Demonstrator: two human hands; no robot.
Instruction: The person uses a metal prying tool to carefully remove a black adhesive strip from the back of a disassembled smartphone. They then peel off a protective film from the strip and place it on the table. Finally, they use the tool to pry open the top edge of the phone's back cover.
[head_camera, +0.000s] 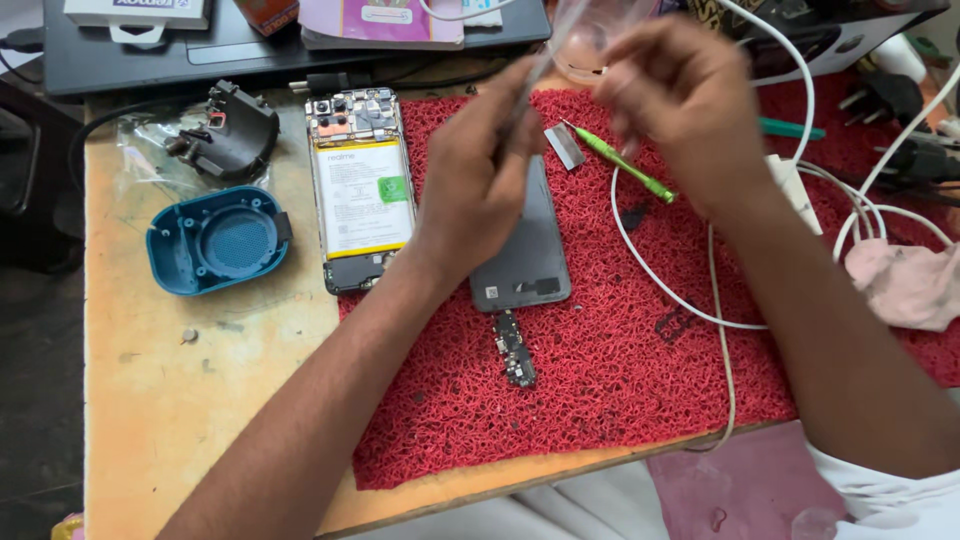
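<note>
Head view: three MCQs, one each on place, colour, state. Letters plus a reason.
1. Where does the opened phone lie?
A. On the mat's left edge, partly on the wooden table
B. On the laptop
C. In the blue shell

2. What colour is the mat?
A. Green
B. Red
C. Grey

3. What state is the left hand in?
A. Flat and empty on the table
B. Pinching a thin metal tool
C. Out of view

Answers:
1 A: the phone straddles the mat's left border, with the table under its left side.
2 B: the looped mat is red throughout.
3 B: the fingers close on a slim tool above the grey back cover.
</note>
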